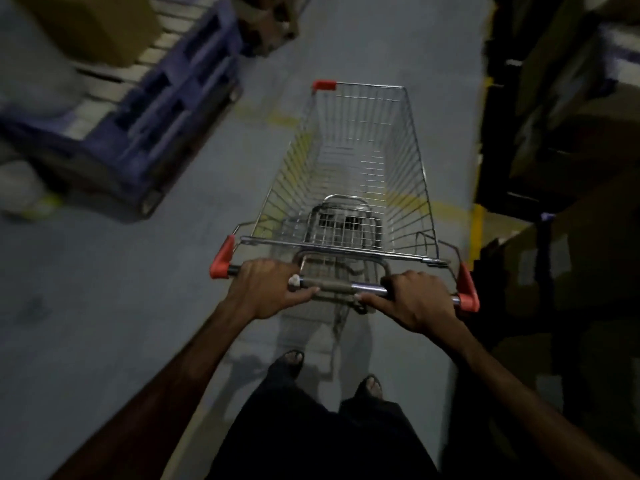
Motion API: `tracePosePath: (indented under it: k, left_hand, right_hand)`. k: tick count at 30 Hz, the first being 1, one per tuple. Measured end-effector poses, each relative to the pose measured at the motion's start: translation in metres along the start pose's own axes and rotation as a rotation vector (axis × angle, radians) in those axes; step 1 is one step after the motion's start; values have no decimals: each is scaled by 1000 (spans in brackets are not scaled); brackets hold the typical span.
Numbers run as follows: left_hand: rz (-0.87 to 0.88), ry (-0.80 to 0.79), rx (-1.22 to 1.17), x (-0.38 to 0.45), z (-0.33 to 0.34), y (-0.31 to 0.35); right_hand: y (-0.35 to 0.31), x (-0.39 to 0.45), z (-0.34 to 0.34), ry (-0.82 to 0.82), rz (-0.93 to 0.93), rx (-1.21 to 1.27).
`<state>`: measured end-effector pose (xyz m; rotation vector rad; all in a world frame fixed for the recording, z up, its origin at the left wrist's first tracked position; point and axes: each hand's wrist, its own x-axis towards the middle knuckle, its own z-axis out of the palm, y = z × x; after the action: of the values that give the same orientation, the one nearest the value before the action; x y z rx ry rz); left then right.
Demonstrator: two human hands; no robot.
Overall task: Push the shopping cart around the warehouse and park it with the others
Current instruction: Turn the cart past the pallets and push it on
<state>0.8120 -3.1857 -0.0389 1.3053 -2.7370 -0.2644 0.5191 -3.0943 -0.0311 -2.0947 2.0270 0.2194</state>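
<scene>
Silver wire-mesh shopping cart [349, 174] with a chrome handle bar, standing upright on a grey concrete floor [104, 289] and pointing away toward the far end of the aisle. The basket, narrowing toward its far end, holds nothing; a folded wire child seat lies against its near wall. Red plastic caps mark both ends of the handle bar [341, 285] and the far left corner of the basket rim. The handle bar runs left to right at the near end, tilted slightly down to the right. Faded yellow floor lines pass beneath the basket.
</scene>
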Motion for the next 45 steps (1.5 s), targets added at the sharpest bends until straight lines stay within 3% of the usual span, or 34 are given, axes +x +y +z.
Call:
tracePosePath:
  k: [13, 23, 39, 45]
  left_hand:
    - [-197, -155, 135, -13, -5, 32]
    - [-241, -115, 117, -53, 1, 34]
    - [-449, -51, 114, -186, 1, 2]
    - [-640, -32, 128, -233, -5, -7]
  right_hand:
    - [10, -5, 3, 4, -80, 31]
    - [-9, -16, 8, -24, -111, 23]
    - [-115, -28, 14, -93, -305, -94]
    - [-158, 0, 14, 0, -542, -164]
